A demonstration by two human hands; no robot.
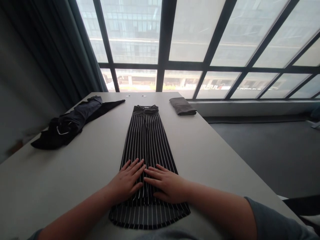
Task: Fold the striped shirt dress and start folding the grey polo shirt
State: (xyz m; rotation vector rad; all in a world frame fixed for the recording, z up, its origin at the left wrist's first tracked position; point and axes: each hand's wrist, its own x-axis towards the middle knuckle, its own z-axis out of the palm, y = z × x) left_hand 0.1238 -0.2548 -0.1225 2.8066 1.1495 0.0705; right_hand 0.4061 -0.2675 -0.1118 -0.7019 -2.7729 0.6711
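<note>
A black garment with thin white stripes (pixel 150 140) lies stretched lengthwise on the white table (pixel 205 156). Its gathered, narrower end points toward the window, and its wide curved hem is nearest to me, showing a greyer inner side. Both hands rest flat on its lower part. My left hand (pixel 127 181) has its fingers spread over the left half. On the right half lies my right hand (pixel 167 184), fingers apart, its fingertips close to those of my left hand. Neither hand grips the cloth.
Dark crumpled clothes (pixel 72 120) lie at the table's left side. A folded grey-brown cloth (pixel 182 106) sits near the far right edge. Beyond the table stand large framed windows (pixel 190 30), with a dark curtain (pixel 57 46) at the left. Grey floor (pixel 260 150) shows at the right.
</note>
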